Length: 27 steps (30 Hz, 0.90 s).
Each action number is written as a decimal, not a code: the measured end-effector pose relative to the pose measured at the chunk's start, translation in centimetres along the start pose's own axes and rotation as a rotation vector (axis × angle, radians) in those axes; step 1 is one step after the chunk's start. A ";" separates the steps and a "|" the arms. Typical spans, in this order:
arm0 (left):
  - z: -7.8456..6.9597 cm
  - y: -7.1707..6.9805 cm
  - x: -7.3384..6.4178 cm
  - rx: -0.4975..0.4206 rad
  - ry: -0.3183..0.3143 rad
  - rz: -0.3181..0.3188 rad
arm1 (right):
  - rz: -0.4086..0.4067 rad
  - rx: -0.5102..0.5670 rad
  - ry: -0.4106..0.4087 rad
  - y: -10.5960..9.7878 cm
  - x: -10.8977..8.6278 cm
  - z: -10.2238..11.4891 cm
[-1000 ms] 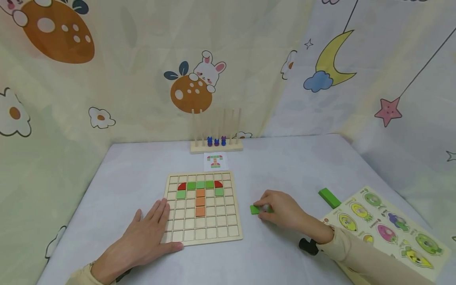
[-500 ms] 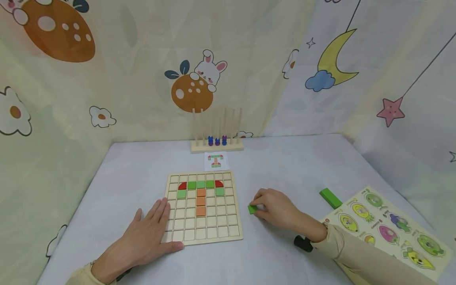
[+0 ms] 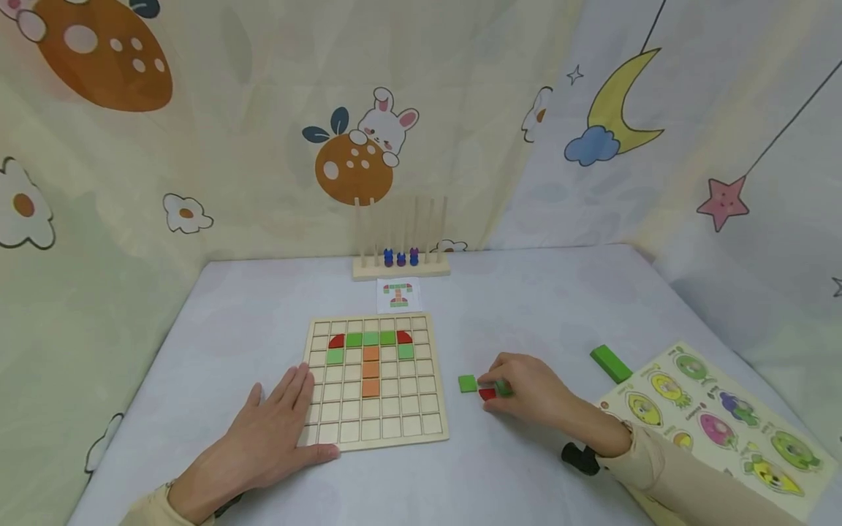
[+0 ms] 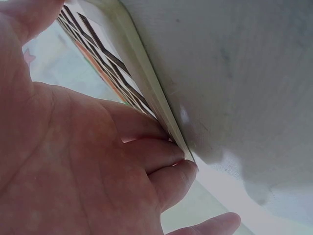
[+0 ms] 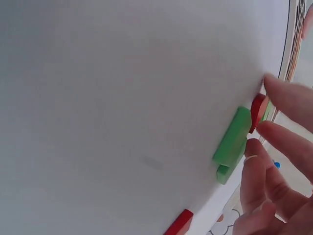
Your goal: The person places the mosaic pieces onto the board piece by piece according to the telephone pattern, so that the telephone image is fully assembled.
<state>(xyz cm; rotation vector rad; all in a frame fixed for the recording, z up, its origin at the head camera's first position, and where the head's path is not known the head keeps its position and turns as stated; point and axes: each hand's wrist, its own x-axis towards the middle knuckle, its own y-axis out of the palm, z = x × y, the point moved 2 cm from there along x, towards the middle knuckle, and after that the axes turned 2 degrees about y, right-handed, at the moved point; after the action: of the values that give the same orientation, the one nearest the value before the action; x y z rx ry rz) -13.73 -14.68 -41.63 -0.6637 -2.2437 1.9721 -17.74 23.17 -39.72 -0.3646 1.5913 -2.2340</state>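
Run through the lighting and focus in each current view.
Head view: soft, even light, with the grid board looking crisp; left wrist view: the left hand is shaded while the tabletop turns bright and washed-out toward the lower right; right wrist view: the tabletop looks dim and grey, and the right hand looks slightly soft.

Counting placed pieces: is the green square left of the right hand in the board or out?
Out: the green square lies on the table, apart from the board.

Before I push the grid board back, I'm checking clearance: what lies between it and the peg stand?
A white patterned card: the head view shows it beyond the grid board.
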 end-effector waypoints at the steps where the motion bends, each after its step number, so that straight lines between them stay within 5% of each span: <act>1: 0.0 0.0 0.1 0.001 0.000 0.001 | -0.004 0.003 -0.020 0.0 -0.2 -0.1; 10: 0.0 0.0 0.1 -0.004 -0.002 0.008 | -0.029 0.004 -0.062 0.1 -0.6 -0.1; 14: 0.1 0.1 0.2 -0.007 0.003 0.004 | 0.001 -0.002 -0.043 0.1 -0.4 0.0; 20: 0.1 0.1 0.2 -0.006 0.001 0.014 | 0.064 0.066 -0.136 -0.4 -0.8 -0.3; 27: 0.1 -0.1 0.1 0.005 0.005 0.005 | -0.017 -0.001 -0.220 0.1 -1.0 -0.1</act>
<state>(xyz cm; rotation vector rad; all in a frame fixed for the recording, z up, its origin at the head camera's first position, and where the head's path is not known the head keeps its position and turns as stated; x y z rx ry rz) -13.85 -14.71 -41.60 -0.6739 -2.2360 1.9747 -16.93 23.69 -39.82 -0.6041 1.4792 -2.1225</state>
